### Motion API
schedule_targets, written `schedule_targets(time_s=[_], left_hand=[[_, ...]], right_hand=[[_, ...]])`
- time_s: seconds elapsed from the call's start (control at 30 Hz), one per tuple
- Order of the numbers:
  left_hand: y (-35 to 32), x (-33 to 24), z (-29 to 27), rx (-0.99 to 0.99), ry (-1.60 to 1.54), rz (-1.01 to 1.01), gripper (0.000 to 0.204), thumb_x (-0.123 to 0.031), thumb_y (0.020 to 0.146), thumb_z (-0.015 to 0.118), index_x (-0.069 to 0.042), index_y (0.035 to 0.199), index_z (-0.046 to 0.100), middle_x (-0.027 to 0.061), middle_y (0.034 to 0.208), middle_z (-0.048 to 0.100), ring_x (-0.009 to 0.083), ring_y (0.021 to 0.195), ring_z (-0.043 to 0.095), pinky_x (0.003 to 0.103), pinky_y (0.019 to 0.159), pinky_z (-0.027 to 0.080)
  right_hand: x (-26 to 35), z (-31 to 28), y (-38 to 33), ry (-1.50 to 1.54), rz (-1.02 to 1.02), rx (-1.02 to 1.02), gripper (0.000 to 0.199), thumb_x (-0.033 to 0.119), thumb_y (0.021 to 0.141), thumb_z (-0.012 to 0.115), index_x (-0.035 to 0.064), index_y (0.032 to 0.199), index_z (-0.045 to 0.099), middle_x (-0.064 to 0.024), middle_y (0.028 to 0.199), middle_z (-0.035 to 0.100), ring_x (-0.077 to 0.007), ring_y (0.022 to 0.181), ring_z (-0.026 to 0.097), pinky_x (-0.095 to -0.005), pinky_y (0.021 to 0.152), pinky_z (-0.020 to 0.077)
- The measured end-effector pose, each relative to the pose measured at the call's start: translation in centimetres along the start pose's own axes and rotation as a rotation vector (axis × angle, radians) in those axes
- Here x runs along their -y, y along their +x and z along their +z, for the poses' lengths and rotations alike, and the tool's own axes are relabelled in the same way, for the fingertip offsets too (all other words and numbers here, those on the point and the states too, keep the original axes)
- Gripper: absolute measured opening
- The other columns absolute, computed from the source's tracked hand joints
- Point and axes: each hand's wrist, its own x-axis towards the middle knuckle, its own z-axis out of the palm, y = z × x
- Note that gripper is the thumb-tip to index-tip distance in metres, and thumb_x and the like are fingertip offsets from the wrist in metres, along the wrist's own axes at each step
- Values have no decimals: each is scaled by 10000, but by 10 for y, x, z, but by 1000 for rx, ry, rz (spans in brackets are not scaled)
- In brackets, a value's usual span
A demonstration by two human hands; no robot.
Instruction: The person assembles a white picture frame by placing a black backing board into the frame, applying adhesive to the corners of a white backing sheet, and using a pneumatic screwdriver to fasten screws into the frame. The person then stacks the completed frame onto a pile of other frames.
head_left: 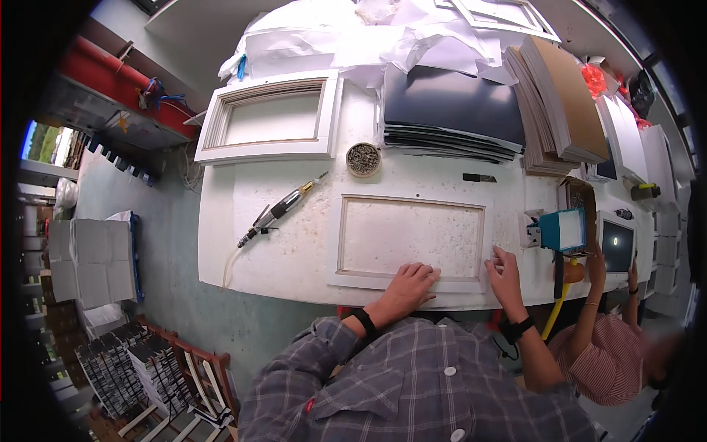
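Observation:
A white rectangular frame (pixel 335 239) with a brown inner edge lies flat on the white table in front of me. My left hand (pixel 409 286) is closed over its near rail, fingers bent across the inner edge. By the frame's right near corner, my right hand (pixel 505 275) has its fingers loosely bent, thumb and forefinger apart, with nothing visible between them. A power screwdriver (pixel 274 214) with a hose lies to the left of the frame. Beyond the frame stands a round tub of small metal screws (pixel 363 159).
Stacked white frames (pixel 266 151) stand at the back left, dark glossy panels (pixel 453 110) at the back centre, and brown-edged boards (pixel 563 103) to their right. A small black blade (pixel 479 177) and a blue box (pixel 563 230) are on the right. Another person (pixel 604 361) works there.

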Motion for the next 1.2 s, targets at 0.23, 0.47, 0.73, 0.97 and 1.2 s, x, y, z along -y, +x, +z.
schedule_targets(time_s=[0.23, 0.47, 0.73, 0.97, 1.2], left_hand=[[79, 8, -122, -210, -42, -24, 610, -159, 912, 765, -17, 1451, 517, 201, 1397, 571, 374, 1264, 565, 451, 1060, 459], [200, 126, -189, -521, 258, -358, 582, -287, 998, 654, 89, 1420, 512, 298, 1453, 539, 433, 1381, 490, 505, 1136, 399], [214, 147, -166, -416, 115, -409, 542, -142, 997, 652, 94, 1456, 484, 305, 1474, 529, 454, 1355, 516, 463, 1143, 410], [229, 141, -152, -358, 248, -332, 580, -142, 1003, 649, 143, 1464, 442, 354, 1538, 431, 472, 1421, 447, 454, 1189, 361], [222, 129, -160, -292, 367, -335, 645, -182, 981, 667, 136, 1482, 414, 364, 1540, 419, 485, 1449, 402, 511, 1201, 339]], right_hand=[[89, -22, 56, 115, -101, -55, 499, 182, 999, 673, -5, 1441, 540, -189, 1340, 571, -283, 1212, 619, -397, 1010, 530], [123, -45, 186, -88, -263, -496, 507, 206, 994, 656, -100, 1380, 536, -276, 1350, 581, -423, 1270, 557, -447, 1100, 446], [96, -53, 264, -117, -113, -543, 361, 230, 933, 696, -68, 1118, 608, -295, 1124, 627, -471, 1102, 596, -530, 968, 486], [101, -63, 270, -321, -56, -517, 312, 248, 909, 731, -41, 999, 655, -290, 1050, 651, -451, 1031, 641, -498, 919, 534], [121, -73, 267, -318, -44, -475, 346, 285, 933, 714, -47, 961, 621, -281, 943, 644, -465, 938, 649, -541, 836, 526]])
